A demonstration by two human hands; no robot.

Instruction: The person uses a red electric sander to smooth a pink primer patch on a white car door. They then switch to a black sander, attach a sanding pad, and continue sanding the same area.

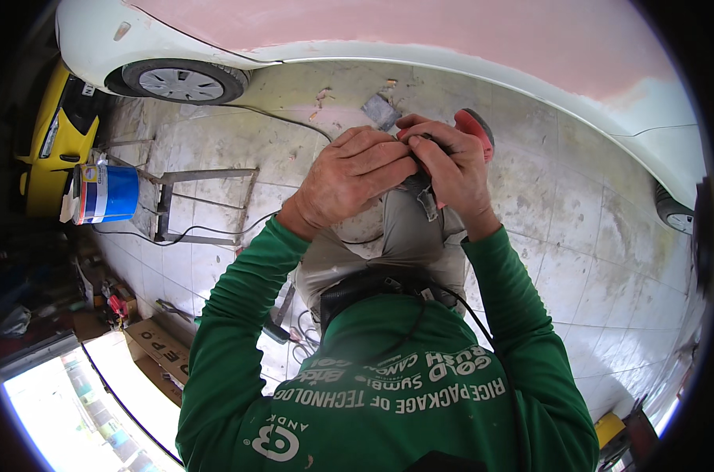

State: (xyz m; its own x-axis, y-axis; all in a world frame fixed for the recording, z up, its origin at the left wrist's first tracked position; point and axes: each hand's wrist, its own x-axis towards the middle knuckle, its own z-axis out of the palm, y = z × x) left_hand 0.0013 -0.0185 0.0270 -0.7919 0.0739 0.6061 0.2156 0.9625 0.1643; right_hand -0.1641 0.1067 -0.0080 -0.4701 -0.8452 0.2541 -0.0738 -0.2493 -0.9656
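My left hand (pixel 357 173) and my right hand (pixel 455 161) meet in front of my knees, with the fingertips of both close together. The right hand's fingers are bent around the dark part of a red-and-black tool (pixel 475 130), which looks like a power tool. Its red rounded end sticks out past the right hand, and a dark piece (pixel 421 193) shows below the fingers. My left hand is closed, thumb and fingers pinched at the same spot; what it grips is hidden. Beyond the hands, a grey square sheet (pixel 382 112) lies on the floor.
A white car with a pink-patched side (pixel 451 31) spans the far side, its wheel (pixel 182 82) at left. A metal stand (pixel 207 200), a blue can (pixel 109 193) and a yellow car (pixel 54 141) are at left. A black cable (pixel 282 119) crosses the tiled floor; a cardboard box (pixel 156 350) stands lower left.
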